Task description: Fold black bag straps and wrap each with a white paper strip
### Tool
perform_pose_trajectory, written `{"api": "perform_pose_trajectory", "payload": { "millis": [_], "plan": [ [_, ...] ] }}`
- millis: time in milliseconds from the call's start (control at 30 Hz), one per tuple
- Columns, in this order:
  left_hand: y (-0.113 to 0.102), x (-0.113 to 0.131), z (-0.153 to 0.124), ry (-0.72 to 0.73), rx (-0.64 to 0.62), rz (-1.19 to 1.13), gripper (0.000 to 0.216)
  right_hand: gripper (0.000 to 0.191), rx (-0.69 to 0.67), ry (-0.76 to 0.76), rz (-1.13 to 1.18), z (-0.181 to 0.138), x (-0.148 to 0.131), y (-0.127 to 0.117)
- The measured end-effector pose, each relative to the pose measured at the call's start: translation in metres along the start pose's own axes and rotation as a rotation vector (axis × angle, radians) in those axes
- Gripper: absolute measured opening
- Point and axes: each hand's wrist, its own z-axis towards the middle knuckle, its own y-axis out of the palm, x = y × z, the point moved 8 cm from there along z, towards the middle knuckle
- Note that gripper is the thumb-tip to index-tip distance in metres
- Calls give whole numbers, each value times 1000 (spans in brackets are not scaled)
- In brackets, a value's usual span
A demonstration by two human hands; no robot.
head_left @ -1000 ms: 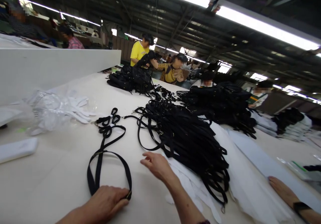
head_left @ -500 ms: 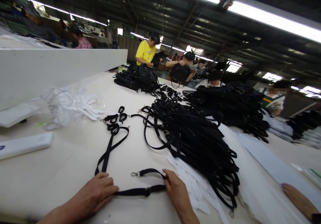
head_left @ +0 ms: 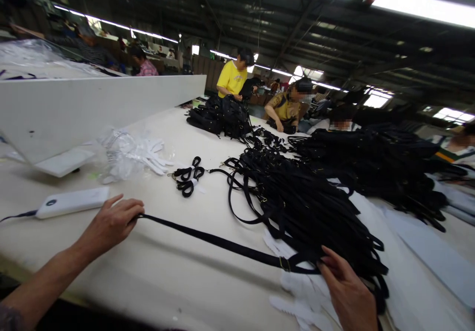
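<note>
A long black webbing strap [head_left: 208,235] is stretched above the table between my two hands. My left hand [head_left: 113,217] pinches one end, near a white power bank. At the other end my right hand [head_left: 345,281] grips the strap beside its metal slider buckle [head_left: 284,263]. Just behind the right hand lies a large heap of black straps [head_left: 297,192]. Several small folded strap bundles [head_left: 190,176], wrapped with white bands, rest on the table beyond the stretched strap. White paper strips [head_left: 297,286] lie under and beside the right end of the strap.
The white power bank [head_left: 74,202] has a cable at its left. Clear plastic and white strips [head_left: 129,155] lie near a white divider [head_left: 111,101]. Black bags [head_left: 222,116] are piled farther back. Co-workers, one in a yellow shirt [head_left: 232,77], stand around the table's far side.
My hands have moved apart, the left toward the power bank and the right toward the heap, pulling the looped strap out straight. The view has shifted, and another person's hand at right has left it.
</note>
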Motion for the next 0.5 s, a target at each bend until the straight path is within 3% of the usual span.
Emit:
{"api": "perform_pose_trajectory", "payload": {
  "millis": [67,167,267,400,500],
  "plan": [
    [5,-19,-7,-46,-47,20,37,58,-42,-20,33,0,-7,26],
    [28,-38,-28,-75,-271,-25,62,54,-175,-44,34,-4,-10,72],
    [33,-53,-49,-109,-390,-122,74,54,-272,-34,-4,-6,0,100],
    [14,-76,-65,-184,-348,-222,78,62,-303,-21,-35,2,21,101],
    [8,-81,-70,-215,-316,-243,79,66,-251,-50,-66,5,18,87]
  ]
}}
